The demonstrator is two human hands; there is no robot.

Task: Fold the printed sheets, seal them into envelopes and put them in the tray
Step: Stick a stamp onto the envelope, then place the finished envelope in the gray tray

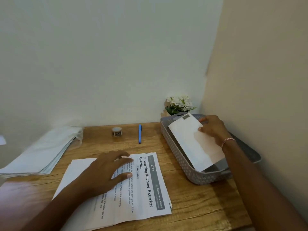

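Note:
My right hand (213, 129) grips a white envelope (191, 142) by its far end, holding it tilted over the grey perforated tray (176, 157) at the right of the wooden desk. The envelope's near end dips inside the tray. My left hand (108, 170) rests flat, fingers spread, on a stack of printed sheets (146, 185) headed "Washing Machine Exterior Cleaning" in the middle of the desk. A pile of blank envelopes (43, 154) lies at the left edge.
A blue pen (139, 133) and a small roll of tape (117, 131) lie near the back wall. A pot of white flowers (179, 104) stands in the corner behind the tray. Walls close the desk at the back and right.

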